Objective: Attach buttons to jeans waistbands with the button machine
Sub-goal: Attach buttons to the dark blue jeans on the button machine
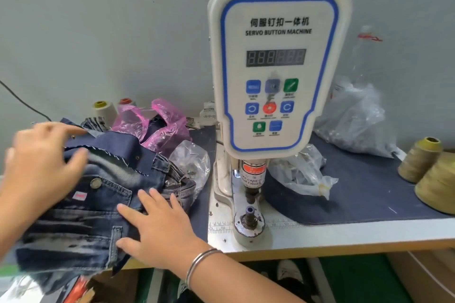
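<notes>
Jeans (81, 206) under blurred left hand (41, 155)

The button machine (278, 69) stands upright in the centre of the frame on the table (369, 231), its lower die (250, 220) near the table's front edge. A pile of jeans (98, 194) lies at lower left, hanging over the table edge; the left hand (41, 167) rests on its upper part, the right hand (160, 226) lies flat on its right side, with a metal button (95, 183) between them. Behind the pile sit two thread cones (104, 110) and a plastic bag (157, 123). Right of the machine lie more bags (354, 118), and two thread cones (428, 170) stand at the far right
</notes>
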Tool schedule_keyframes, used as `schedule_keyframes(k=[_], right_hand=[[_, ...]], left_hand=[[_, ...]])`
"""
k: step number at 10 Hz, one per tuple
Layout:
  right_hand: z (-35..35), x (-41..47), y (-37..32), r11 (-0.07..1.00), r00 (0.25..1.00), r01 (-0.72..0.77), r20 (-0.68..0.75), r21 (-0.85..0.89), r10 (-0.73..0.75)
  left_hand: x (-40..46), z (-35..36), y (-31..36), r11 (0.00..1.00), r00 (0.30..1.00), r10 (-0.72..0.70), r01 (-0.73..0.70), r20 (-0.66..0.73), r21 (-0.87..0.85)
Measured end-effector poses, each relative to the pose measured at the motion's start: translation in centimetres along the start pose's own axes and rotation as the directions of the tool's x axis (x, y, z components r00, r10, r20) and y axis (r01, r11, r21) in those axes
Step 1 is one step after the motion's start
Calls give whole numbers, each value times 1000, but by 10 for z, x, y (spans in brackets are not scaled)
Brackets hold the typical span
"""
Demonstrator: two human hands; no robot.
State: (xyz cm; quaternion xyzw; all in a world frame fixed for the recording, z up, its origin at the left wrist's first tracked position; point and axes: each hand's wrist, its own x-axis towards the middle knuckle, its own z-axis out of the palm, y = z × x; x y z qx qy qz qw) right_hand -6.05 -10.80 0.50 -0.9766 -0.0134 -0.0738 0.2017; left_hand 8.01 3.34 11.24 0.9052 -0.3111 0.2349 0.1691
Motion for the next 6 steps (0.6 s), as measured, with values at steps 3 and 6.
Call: schedule_keyframes(k=[3, 6], right_hand=[[-15, -42, 8, 988, 996, 82, -33, 131, -78], [-100, -211, 40, 916, 871, -141, -393, 375, 295]], left_hand=[[-67, 58, 55, 964, 921, -30, -76, 389, 254], [-129, 57, 56, 989, 978, 120, -102, 173, -108]])
